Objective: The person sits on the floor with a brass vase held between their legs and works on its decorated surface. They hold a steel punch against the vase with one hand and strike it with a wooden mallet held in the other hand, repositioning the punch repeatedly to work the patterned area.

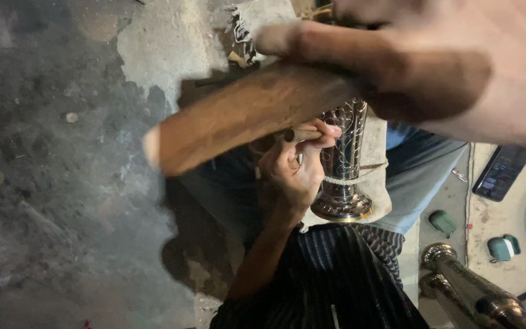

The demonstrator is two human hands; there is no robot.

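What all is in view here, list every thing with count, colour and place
wooden mallet: one, brown, raised across the middle
engraved metal vase: one, silver, upright on the lap
small tool: one, pale handle, held against the vase
cloth: one, beige, behind the vase
phone: one, dark, floor at right
metal pieces: two, silvery, bottom right
small green items: two, floor at right
left hand: holds the small tool
right hand: blurred, grips the mallet

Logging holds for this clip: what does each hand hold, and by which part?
The right hand grips a wooden mallet at its upper end. The left hand pinches a thin chisel-like tool near its top, tip hidden, against an engraved metal vase.
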